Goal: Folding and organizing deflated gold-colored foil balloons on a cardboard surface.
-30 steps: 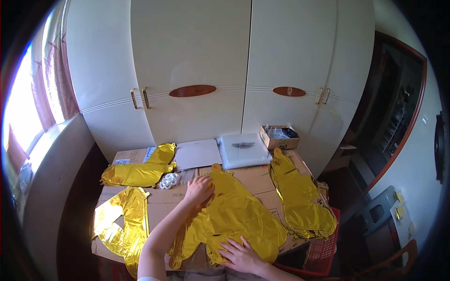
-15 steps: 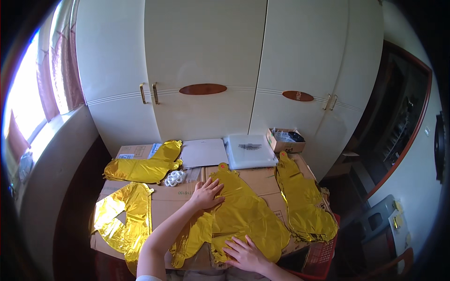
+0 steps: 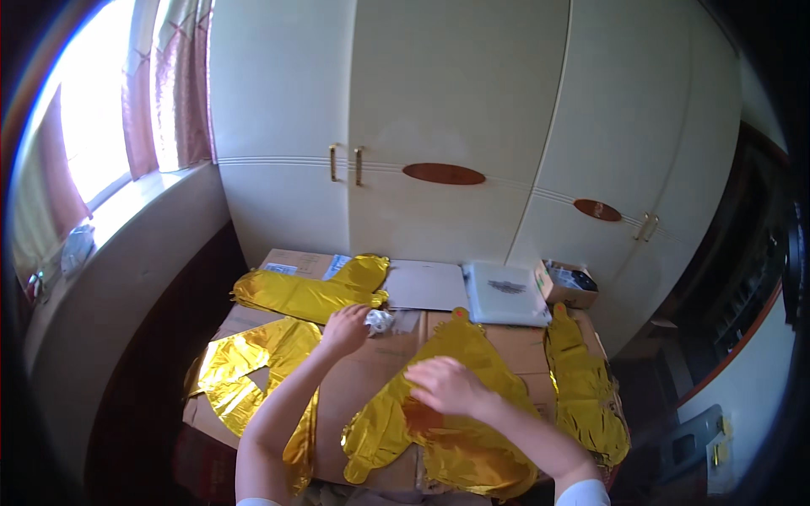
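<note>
My left hand (image 3: 346, 330) reaches to the left edge of a small pile of white ribbon rolls (image 3: 380, 321). Its fingers bend down beside the pile, and their tips are hidden, so a grip cannot be made out. My right hand (image 3: 447, 386), slightly blurred, hovers above a large flat gold foil balloon (image 3: 472, 451) with its fingers loosely stretched out and nothing in them. The balloon lies creased in the middle of the cardboard, with a reddish-brown reflection below the right hand. Its small round tab points to the far side.
More flat gold foil balloons lie at the left (image 3: 245, 354), far left (image 3: 295, 295) and right (image 3: 582, 384). Cardboard (image 3: 363, 371) covers the table. At the back stand a grey board (image 3: 426, 285), a stack of clear plastic bags (image 3: 506, 295) and a small carton (image 3: 569, 284), before a white wardrobe (image 3: 456, 93).
Both hands have lifted off the middle balloon. The left went to the white rolls; the right rose and moved farther from me. The view has turned left, shifting everything rightward.
</note>
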Action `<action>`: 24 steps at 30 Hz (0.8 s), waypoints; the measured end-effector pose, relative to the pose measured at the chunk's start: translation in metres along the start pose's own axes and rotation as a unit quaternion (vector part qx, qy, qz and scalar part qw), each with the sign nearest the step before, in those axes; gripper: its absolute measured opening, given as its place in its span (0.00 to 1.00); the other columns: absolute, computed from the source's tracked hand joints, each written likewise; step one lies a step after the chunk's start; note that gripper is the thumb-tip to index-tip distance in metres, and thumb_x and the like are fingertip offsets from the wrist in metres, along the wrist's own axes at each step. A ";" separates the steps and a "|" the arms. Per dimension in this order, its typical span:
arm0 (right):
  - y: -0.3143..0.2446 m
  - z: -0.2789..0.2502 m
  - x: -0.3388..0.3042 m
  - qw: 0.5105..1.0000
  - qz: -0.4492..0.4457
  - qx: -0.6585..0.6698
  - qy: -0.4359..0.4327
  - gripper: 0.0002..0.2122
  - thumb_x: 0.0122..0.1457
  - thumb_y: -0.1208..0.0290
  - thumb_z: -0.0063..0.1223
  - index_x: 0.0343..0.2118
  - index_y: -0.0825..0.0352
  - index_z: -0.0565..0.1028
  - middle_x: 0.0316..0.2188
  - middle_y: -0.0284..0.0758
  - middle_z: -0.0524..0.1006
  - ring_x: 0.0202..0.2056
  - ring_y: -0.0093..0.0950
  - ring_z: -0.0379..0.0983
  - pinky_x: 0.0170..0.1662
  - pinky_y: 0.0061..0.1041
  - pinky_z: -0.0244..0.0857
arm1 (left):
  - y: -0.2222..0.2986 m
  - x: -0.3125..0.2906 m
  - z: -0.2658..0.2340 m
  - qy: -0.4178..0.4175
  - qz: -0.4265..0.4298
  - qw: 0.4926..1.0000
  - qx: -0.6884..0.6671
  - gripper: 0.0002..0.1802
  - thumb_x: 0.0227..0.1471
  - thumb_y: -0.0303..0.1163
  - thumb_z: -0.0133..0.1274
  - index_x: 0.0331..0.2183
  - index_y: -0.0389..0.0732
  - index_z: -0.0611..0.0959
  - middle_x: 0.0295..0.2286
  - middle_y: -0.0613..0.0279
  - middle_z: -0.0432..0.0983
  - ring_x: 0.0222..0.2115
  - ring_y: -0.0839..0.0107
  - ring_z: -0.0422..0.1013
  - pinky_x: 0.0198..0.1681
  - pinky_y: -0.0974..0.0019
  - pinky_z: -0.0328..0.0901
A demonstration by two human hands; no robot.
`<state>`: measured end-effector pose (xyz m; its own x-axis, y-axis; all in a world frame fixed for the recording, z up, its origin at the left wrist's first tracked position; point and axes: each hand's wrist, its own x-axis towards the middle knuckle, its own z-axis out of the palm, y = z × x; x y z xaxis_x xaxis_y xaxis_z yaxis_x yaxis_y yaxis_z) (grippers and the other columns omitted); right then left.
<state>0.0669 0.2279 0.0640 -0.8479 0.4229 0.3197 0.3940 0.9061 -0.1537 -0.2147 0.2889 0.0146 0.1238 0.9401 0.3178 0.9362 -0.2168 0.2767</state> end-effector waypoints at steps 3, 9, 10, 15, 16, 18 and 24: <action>0.031 0.028 0.088 0.999 0.030 0.014 -0.039 0.16 0.59 0.61 0.51 0.46 0.63 0.76 0.45 0.36 0.78 0.47 0.35 0.74 0.51 0.36 0.68 | -0.061 -0.005 -0.019 -0.009 -0.046 0.999 -0.004 0.20 0.50 0.31 0.47 0.46 0.39 0.78 0.47 0.53 0.75 0.47 0.54 0.71 0.50 0.54 0.65; 0.045 0.122 0.208 0.999 0.012 -0.010 -0.031 0.14 0.58 0.60 0.49 0.41 0.64 0.76 0.41 0.38 0.78 0.45 0.37 0.75 0.47 0.36 0.70 | -0.128 -0.009 -0.023 -0.003 -0.073 0.997 -0.003 0.14 0.49 0.31 0.47 0.38 0.42 0.82 0.38 0.55 0.79 0.40 0.55 0.74 0.45 0.55 0.67; 0.050 0.134 0.214 1.000 0.004 -0.022 -0.019 0.13 0.58 0.62 0.48 0.39 0.65 0.77 0.40 0.39 0.79 0.44 0.37 0.76 0.46 0.36 0.71 | -0.117 -0.006 -0.031 -0.058 -0.097 0.994 -0.010 0.13 0.49 0.31 0.47 0.36 0.43 0.83 0.37 0.55 0.79 0.40 0.55 0.75 0.44 0.55 0.68; 0.055 0.164 0.239 0.992 -0.012 -0.104 -0.076 0.11 0.56 0.69 0.42 0.30 0.64 0.78 0.33 0.38 0.80 0.36 0.36 0.79 0.37 0.36 0.74 | -0.136 -0.014 -0.018 -0.049 -0.073 0.996 -0.001 0.11 0.47 0.33 0.48 0.32 0.45 0.84 0.32 0.56 0.80 0.37 0.55 0.75 0.40 0.55 0.69; 0.058 0.163 0.239 0.991 0.007 -0.102 -0.084 0.11 0.56 0.69 0.41 0.29 0.63 0.78 0.33 0.37 0.81 0.37 0.36 0.79 0.38 0.36 0.74 | -0.133 -0.013 -0.020 -0.057 -0.073 0.996 0.002 0.13 0.47 0.34 0.48 0.34 0.46 0.84 0.33 0.56 0.81 0.37 0.55 0.76 0.42 0.55 0.69; 0.059 0.160 0.245 0.990 0.065 -0.085 -0.095 0.10 0.58 0.67 0.44 0.31 0.60 0.80 0.33 0.36 0.81 0.38 0.36 0.79 0.40 0.37 0.73 | -0.128 -0.011 -0.030 -0.077 -0.087 0.993 -0.016 0.15 0.46 0.35 0.48 0.35 0.47 0.85 0.34 0.56 0.81 0.37 0.55 0.76 0.42 0.56 0.69; 0.067 0.151 0.253 0.987 0.141 0.011 -0.070 0.09 0.55 0.60 0.55 0.35 0.54 0.81 0.33 0.35 0.81 0.37 0.37 0.78 0.41 0.37 0.71 | -0.134 -0.005 -0.039 -0.090 -0.105 0.989 -0.045 0.15 0.46 0.40 0.52 0.36 0.49 0.85 0.31 0.57 0.81 0.33 0.55 0.77 0.40 0.57 0.70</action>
<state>-0.1747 0.3949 -0.0071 -0.7469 0.6522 0.1295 0.6147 0.7515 -0.2397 -0.3540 0.3031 0.0112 -0.0051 0.9968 0.0800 0.9155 -0.0275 0.4014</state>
